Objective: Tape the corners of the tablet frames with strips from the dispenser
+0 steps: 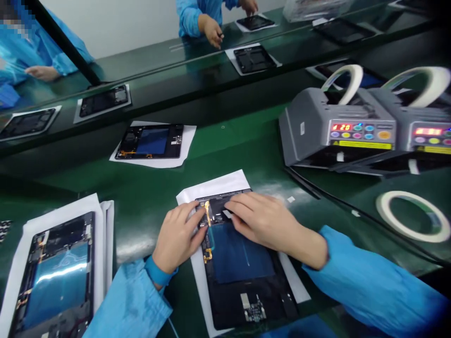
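**Both hands pressed on an opened tablet at a green bench**

At the near left, an opened tablet (56, 277) lies on white sheets, its blue battery film and orange flex cables showing. Farther off, in the left middle, a second tablet frame (150, 141) rests on its own white sheet.

The left hand (178, 237) lies on the left edge of the centre tablet (239, 267), fingers curled and close together, with the fingertips (201, 212) touching the orange flex strip (207, 213) near the far left corner. The centre tablet sits open on a white sheet (218, 184) at the near middle of the green bench (148, 197), its blue battery face up and a small circuit board at its near end.

The right hand (264, 223) lies flat over the far end of the same tablet, fingers together and pressing down on a small pale piece (227, 213) just beside the left fingertips.

To the right, two grey tape dispensers (338, 129) stand side by side, each carrying a white roll. A loose tape roll (412, 216) lies flat at the near right.

On the far side, other people's hands (211, 29) in blue sleeves work over more tablet frames.
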`<state>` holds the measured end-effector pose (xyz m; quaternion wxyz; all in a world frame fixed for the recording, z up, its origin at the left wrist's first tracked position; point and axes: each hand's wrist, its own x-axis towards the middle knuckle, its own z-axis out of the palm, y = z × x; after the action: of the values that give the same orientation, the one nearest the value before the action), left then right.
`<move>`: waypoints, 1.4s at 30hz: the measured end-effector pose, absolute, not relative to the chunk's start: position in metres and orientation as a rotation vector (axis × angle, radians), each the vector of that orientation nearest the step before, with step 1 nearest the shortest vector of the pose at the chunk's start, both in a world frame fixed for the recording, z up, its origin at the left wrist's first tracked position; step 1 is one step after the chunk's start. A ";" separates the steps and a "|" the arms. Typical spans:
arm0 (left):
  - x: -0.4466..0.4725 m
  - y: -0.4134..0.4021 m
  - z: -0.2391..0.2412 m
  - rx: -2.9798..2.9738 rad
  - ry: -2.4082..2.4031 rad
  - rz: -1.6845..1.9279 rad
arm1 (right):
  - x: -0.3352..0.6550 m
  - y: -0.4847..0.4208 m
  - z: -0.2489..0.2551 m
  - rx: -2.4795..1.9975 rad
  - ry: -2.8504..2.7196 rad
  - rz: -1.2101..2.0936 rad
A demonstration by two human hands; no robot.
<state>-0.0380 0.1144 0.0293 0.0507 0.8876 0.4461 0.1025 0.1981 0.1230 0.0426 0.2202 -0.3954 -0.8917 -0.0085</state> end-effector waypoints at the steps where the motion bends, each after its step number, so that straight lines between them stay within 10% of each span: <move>1: -0.038 0.114 0.029 2.693 1.356 0.276 | 0.184 0.130 0.040 -1.094 -2.483 -0.012; 42: -0.042 0.108 0.013 2.531 1.320 0.391 | 0.144 0.138 0.017 -0.988 -2.762 -0.297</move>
<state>-0.0418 0.1081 0.0131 0.1299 0.8710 0.4543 0.1344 0.1444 0.1378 0.0175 0.0966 -0.3336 -0.9324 -0.1003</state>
